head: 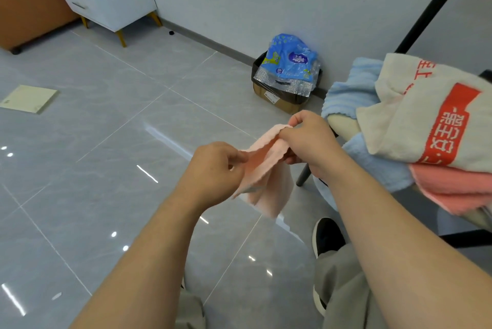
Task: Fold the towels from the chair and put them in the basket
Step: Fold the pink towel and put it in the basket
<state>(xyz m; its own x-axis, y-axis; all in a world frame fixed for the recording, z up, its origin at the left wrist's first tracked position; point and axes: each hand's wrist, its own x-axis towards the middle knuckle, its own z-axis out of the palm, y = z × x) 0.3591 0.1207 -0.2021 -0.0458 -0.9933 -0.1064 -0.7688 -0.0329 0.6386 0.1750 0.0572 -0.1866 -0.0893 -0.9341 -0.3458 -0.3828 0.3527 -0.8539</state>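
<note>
Head view: looking down over the tiled floor, working in mid-air just left of the seat
Pink towel: hanging slack and crumpled between the two grips, lower part drooping well clear of the tiles
Left hand: pinching the near top edge, thumb and fingers curled tight on the cloth
Right hand: clamping the far top corner, seemingly gripping two layers, hard to tell through the bunching
Chair: carrying a blue towel, a white towel with red print and a coral towel, all waiting unfolded
Basket: not showing anywhere
Doing it well: drawing both grips apart until the top edge is pulling taut, shaking out creases, matching corners before halving, keeping the hem off the tiles
</note>
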